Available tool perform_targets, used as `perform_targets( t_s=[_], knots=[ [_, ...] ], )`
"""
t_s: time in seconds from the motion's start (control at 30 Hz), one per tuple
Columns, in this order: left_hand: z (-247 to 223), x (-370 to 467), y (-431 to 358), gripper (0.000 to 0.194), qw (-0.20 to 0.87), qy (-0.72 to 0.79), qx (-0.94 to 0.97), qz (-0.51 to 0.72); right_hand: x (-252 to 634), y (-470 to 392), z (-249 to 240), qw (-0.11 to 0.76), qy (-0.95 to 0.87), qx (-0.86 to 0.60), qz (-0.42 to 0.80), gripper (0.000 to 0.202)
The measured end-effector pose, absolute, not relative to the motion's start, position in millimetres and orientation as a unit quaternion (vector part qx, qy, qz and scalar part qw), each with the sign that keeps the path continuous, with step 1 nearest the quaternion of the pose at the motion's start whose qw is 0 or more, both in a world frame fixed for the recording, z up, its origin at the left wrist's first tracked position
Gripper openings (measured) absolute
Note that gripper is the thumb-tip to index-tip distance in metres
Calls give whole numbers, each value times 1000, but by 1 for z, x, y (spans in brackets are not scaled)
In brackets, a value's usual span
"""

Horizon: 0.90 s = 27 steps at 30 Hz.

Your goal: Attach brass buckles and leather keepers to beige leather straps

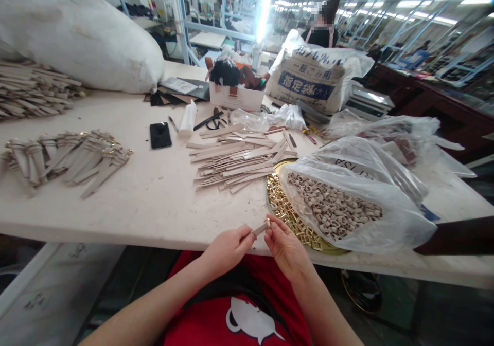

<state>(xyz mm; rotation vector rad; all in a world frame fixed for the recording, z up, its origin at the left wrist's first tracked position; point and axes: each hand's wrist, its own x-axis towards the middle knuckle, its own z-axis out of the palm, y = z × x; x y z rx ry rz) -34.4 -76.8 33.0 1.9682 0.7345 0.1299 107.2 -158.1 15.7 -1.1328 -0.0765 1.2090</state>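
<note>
Just above the table's front edge, my left hand (230,247) pinches a beige strap (260,230). At the strap's end, my right hand (284,243) grips a small gold buckle (268,223) between thumb and fingers. Whether the strap passes through the buckle is too small to tell. Beyond my hands lies a pile of loose beige straps (235,161). To the right, a round tray (269,198) holds many gold buckles (287,210). A clear plastic bag (401,222) full of small beige loops (335,207) rests partly over that tray.
Straps with buckles (96,156) lie in a bunch on the left, near a phone (160,135). A big white sack (96,37), a white box (235,98) and a printed bag (309,76) stand at the back. A person (324,30) is farther off.
</note>
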Motion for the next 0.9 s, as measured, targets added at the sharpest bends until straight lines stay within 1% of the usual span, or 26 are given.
perform_targets(
  t_s=[0.1,0.17,0.27,0.4,0.5,0.57,0.7,0.8,0.9],
  knots=[
    [37,-34,-75,33,424,304,853,26,104,-159,13,665,-12,-492,562,25],
    [38,-33,-74,34,410,300,861,12,103,-161,12,659,-8,-494,568,25],
    [37,-33,-73,35,417,289,862,-3,100,-162,11,646,-17,-502,575,26],
    [35,-32,-78,24,488,293,822,32,86,-161,11,635,-89,-524,561,26],
    [37,-30,-81,20,561,304,768,50,76,-162,11,636,-169,-567,496,22],
    [39,-29,-82,20,603,301,738,51,74,-164,9,631,-203,-601,447,18],
    [40,-27,-82,24,674,295,677,25,77,-168,7,618,-229,-644,387,25],
    [35,-25,-86,21,684,322,654,23,79,-166,7,643,-166,-607,436,22],
    [26,-22,-90,21,660,340,668,59,79,-163,6,656,-104,-565,489,21]
  ],
)
